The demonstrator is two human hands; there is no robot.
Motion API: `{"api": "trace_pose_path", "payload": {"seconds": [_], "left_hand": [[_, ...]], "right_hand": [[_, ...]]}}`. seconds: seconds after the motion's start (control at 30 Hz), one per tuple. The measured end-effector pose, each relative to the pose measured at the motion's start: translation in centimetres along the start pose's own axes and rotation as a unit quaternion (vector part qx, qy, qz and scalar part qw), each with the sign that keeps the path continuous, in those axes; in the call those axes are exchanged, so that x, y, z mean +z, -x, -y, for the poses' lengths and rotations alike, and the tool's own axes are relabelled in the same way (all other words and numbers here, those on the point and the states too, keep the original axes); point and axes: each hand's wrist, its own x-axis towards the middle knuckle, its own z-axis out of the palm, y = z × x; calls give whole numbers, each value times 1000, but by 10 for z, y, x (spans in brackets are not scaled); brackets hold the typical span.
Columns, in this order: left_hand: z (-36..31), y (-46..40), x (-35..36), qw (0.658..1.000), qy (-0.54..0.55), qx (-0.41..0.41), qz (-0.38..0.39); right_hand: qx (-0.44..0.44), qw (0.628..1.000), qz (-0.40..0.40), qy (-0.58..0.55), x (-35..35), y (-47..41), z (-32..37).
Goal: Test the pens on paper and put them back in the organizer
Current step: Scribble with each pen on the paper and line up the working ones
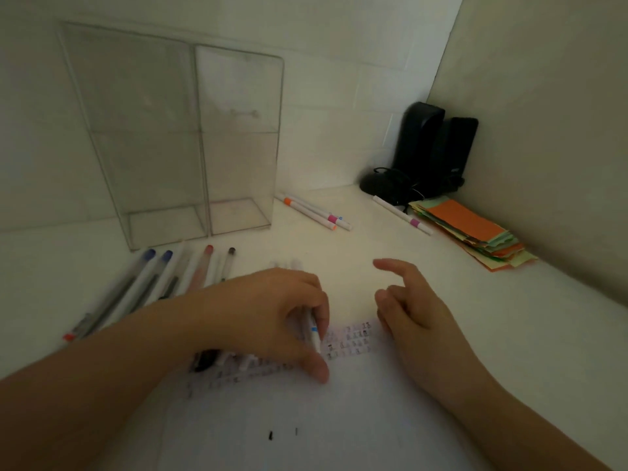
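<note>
Nearby, clear organizer [190,144] (two compartments), loose pens [142,287], left hand [272,317] grip pinching pen [314,331], right hand [411,307] spread.

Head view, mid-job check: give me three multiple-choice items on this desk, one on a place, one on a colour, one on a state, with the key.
1. Where does the organizer stand?
A. at the back left, against the wall
B. on the paper stack
C. under the right hand

2. What colour is the top sheet of the paper stack?
A. blue
B. orange
C. black

3. What is the left hand doing?
A. resting flat and empty
B. gripping a white pen
C. lifting the organizer

Key: 1 A, the clear box stands by the wall behind the row of pens. 2 B, an orange sheet lies on top. 3 B, its fingers curl round the pen with a blue band, while the right hand holds nothing.
</note>
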Motion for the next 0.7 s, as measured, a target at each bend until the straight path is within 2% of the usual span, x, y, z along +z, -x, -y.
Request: {"api": "trace_pose_path", "payload": {"seconds": [0.1,0.23,0.33,0.53,0.63,0.7], "left_hand": [[2,4,-7,996,51,-49,-51],[18,3,-8,978,-1,-144,-154],[30,1,-5,968,-11,-181,-172],[20,-16,-9,974,-8,-103,-202],[23,-44,-16,974,-112,-63,-186],[33,-67,-21,964,-184,-69,-178]], "right_hand": [[-19,998,40,46,3,1,3],[-5,998,41,57,5,-1,1],[3,999,38,36,4,-2,0],[73,993,12,-97,-2,-6,0],[78,990,10,-113,-2,-6,-1],[74,991,8,-114,-1,-6,-1]]}}
